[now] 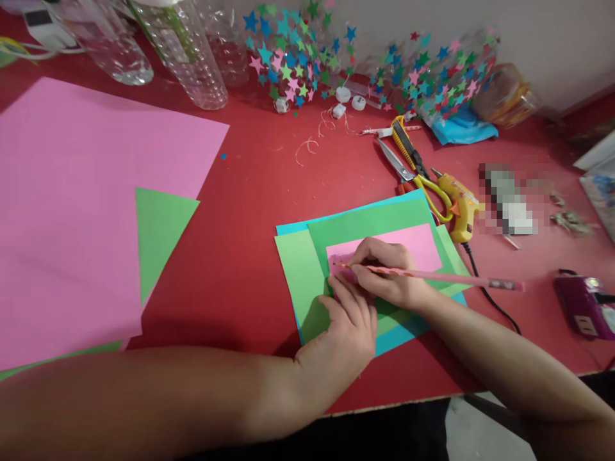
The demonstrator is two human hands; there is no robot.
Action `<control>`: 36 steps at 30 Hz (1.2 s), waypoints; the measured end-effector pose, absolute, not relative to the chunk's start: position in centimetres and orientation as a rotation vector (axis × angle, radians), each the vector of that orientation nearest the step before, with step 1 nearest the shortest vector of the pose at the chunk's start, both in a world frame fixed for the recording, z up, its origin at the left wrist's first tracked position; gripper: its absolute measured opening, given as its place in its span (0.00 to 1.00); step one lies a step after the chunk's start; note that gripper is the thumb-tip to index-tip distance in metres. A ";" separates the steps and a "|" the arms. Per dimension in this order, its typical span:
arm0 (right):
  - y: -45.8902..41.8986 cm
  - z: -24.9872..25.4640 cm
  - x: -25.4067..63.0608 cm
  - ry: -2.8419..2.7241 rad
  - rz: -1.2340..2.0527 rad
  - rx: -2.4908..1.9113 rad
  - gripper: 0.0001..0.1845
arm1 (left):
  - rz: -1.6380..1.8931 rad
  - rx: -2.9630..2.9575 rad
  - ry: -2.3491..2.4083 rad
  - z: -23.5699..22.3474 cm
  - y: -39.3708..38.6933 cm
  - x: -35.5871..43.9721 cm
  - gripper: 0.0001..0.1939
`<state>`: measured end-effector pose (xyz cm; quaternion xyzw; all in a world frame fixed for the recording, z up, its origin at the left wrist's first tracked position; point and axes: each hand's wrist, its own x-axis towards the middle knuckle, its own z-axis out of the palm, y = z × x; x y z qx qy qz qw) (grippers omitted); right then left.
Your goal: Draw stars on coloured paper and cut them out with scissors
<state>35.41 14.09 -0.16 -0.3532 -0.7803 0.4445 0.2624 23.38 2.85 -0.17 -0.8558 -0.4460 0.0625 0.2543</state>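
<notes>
red table [230, 275] looks smooth with some sheen; small pink sheet [425, 246] near its front edge is matt paper; ribbed bottle [195, 67] along the back edge, clear glossy plastic; scissors [407, 175] have shiny metal blades, yellow plasticky handles

The red table [259, 192] bore 1 glue gun [462, 208]; left of it lay scissors [409, 176], a paper stack [365, 216] and pink and green sheets [86, 211]; right of it, perhaps a purple radio [583, 304].

And here's the red table [230, 256], sweeping right across the middle, catching a paler sheen towards three o'clock! Plain grey wall [432, 16] up at twelve to two; down at five, past the table's edge, a pale grey patch [480, 435], perhaps floor.
</notes>
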 end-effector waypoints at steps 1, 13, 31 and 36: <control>14.2 -0.2 35.4 -2.017 1.275 -0.996 0.06 | 0.162 -2.322 -1.206 -0.2 2.9 23.3 0.22; 15.4 1.5 35.7 -1.521 1.594 -1.147 0.02 | 0.188 -2.365 -1.352 0.3 3.5 22.5 0.23; 15.2 0.6 36.7 -1.921 1.344 -1.073 0.04 | 0.098 -2.344 -1.436 -0.8 3.5 23.0 0.20; 14.7 0.4 36.2 -1.938 1.277 -1.106 0.05 | 0.092 -2.353 -1.400 -0.5 3.1 23.0 0.21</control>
